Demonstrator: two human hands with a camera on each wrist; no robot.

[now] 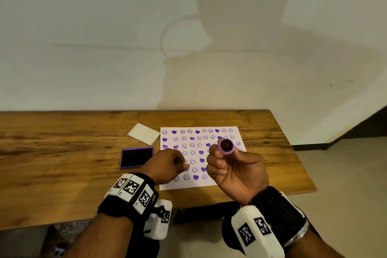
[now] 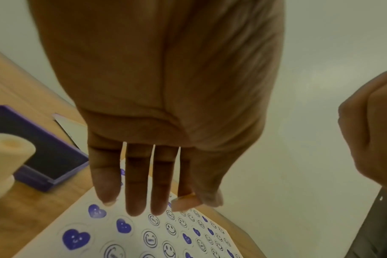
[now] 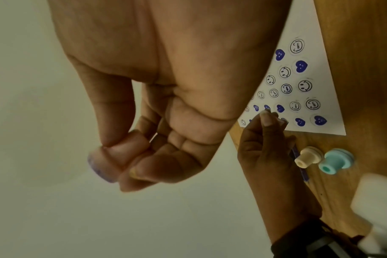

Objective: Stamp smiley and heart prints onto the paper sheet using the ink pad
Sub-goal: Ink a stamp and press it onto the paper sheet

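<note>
The white paper sheet (image 1: 188,185) lies on the wooden table (image 1: 62,163), covered with several purple smiley and heart prints. My right hand (image 1: 224,153) is raised above the sheet's right part and grips a round purple stamp (image 1: 226,146), its inked face turned up toward me. The right wrist view shows my right hand (image 3: 117,165) with thumb and fingers curled round this stamp (image 3: 95,165). My left hand (image 1: 180,163) rests on the sheet's left part, its straight fingers (image 2: 135,192) touching the paper (image 2: 49,244). The open purple ink pad (image 1: 136,157) sits left of the sheet.
The pad's white lid (image 1: 144,133) lies behind the ink pad, by the sheet's far left corner. A cream stamp (image 3: 307,157) and a teal stamp (image 3: 336,160) stand on the wood near my left hand (image 3: 265,139). The table's right edge runs close beyond the paper.
</note>
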